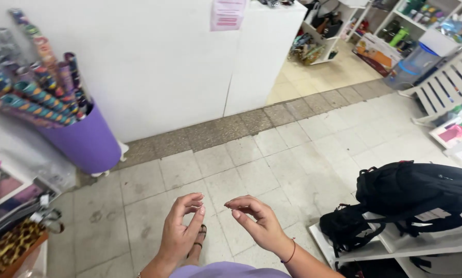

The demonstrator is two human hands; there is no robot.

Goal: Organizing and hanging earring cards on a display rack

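Both hands hover over the tiled floor, the left hand and right hand each with grip curled, pinching nothing visible, black backpack right.

A pink paper sign hangs at the top centre of the frame, on the white wall, rectangular and made of two sheets one above the other. In the upper right, an orange and white cardboard box stands on the floor by the shelves. At the right edge, a flat white package with a pink picture leans below the slatted rack. A small white tag hangs on the black backpack at lower right.
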